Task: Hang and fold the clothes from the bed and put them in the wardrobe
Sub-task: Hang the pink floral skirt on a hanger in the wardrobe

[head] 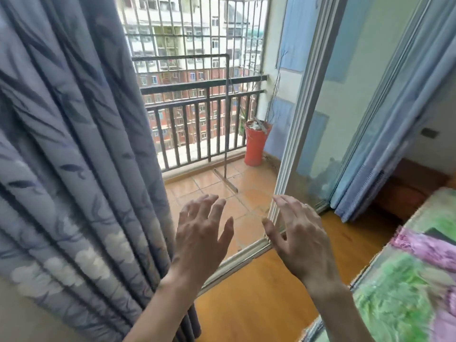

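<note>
Right of both empty hands (251, 240), bed (407, 280)

Curtain (74, 144): grey-blue, printed with dark leaves and pale clouds. Pot (256, 144): orange-red. Bed cover (407, 280): green and pink floral. Floor (259, 292): amber.

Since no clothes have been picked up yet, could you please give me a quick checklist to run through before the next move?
1. Left hand free: ok, fingers spread, holding nothing.
2. Right hand free: ok, open and apart from the left.
3. Bed within reach: ok, its edge lies beside the right arm.
4. Clothes located: not ok, none in view.
5. Wardrobe located: cannot tell, not in view.
6. Curtain clear of hands: ok, beside the left arm.
</note>
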The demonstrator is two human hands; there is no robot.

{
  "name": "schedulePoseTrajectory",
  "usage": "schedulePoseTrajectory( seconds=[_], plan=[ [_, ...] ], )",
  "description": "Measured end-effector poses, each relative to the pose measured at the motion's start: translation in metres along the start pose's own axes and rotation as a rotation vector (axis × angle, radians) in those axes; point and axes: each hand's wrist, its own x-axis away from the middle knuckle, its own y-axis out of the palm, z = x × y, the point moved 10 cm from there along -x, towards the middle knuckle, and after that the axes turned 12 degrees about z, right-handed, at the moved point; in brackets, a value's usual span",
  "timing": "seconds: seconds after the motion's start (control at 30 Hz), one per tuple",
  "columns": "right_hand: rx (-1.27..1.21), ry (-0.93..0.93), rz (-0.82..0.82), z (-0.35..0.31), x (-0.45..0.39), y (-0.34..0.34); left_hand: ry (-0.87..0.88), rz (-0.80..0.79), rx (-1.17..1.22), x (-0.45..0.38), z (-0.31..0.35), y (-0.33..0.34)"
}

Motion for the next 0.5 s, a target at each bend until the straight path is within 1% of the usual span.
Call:
schedulePoseTrajectory(
  seconds=[0.13,0.3,0.5],
  plan=[
    [0.064,0.072,0.026,0.036,-0.021,0.015,0.067,-0.042,0.06,-0.029,0.011,0.046],
    [0.083,0.163,0.078,0.083,-0.057,0.036,0.15,-0.083,0.101,-0.068,0.024,0.107],
    [0.113,0.245,0.177,0.156,-0.121,0.051,0.238,-0.102,0.159,-0.145,0.05,0.189]
  ],
)
